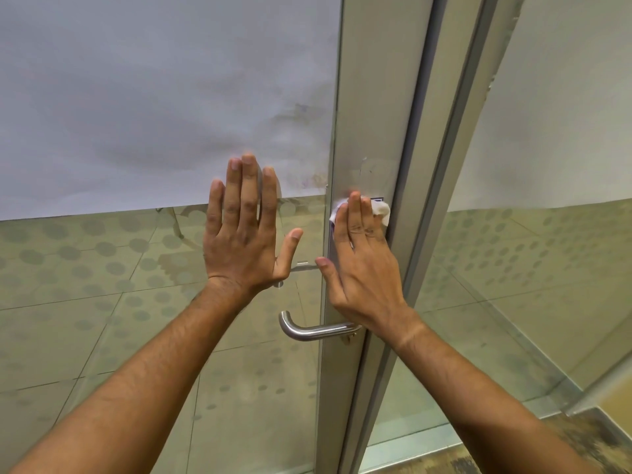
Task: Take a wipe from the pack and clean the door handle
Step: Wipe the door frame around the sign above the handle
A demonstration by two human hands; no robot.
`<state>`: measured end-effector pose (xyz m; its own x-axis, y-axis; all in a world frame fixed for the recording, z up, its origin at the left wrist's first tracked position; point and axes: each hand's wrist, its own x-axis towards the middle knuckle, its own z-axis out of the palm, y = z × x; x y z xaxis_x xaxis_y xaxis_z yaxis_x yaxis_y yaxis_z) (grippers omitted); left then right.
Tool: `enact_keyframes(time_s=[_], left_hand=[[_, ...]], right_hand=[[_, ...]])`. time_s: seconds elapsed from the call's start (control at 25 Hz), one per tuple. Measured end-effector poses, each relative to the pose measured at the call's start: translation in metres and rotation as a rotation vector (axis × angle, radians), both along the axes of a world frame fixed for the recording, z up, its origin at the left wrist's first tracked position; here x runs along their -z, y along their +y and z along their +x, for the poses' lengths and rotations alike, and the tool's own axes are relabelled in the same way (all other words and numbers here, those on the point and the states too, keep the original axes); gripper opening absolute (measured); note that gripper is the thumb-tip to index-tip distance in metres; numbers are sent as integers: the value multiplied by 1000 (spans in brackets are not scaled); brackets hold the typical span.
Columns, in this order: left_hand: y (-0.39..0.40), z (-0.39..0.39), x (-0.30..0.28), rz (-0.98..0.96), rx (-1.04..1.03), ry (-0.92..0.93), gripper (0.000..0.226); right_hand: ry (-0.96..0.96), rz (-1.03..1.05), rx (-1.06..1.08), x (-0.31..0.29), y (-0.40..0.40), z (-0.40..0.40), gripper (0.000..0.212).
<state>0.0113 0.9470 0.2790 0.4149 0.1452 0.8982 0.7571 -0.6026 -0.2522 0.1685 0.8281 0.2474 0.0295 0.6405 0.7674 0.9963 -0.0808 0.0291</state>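
Pressing a crumpled white wipe [382, 209] flat against the grey metal door stile [372, 131], the right hand [362, 265] rubs well above the curved brushed-steel lever handle [309, 330], which sits at six o'clock from the wipe, untouched. The left hand [244, 230], at nine o'clock, lies spread and empty on the frosted glass door panel [154, 114], likely steadying the door against the push.

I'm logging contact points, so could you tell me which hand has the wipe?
The right hand presses the white wipe against the door frame; the left hand is bare.
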Motion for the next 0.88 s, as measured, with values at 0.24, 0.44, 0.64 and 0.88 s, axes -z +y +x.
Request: enact_keyframes(time_s=[0.24,0.44,0.64,0.88], left_hand=[[0,0,-1,2,-13,-14,88],[0,0,0,0,8,-14,91],[0,0,-1,0,3,-14,92],[0,0,0,-5,-3,-7,90]], right_hand=[[-61,-58,3,6,-9,2,79],[185,120,34,-23,1,-7,78],[329,157,72,-21,10,-22,79],[117,-37,47,14,-8,-12,81]])
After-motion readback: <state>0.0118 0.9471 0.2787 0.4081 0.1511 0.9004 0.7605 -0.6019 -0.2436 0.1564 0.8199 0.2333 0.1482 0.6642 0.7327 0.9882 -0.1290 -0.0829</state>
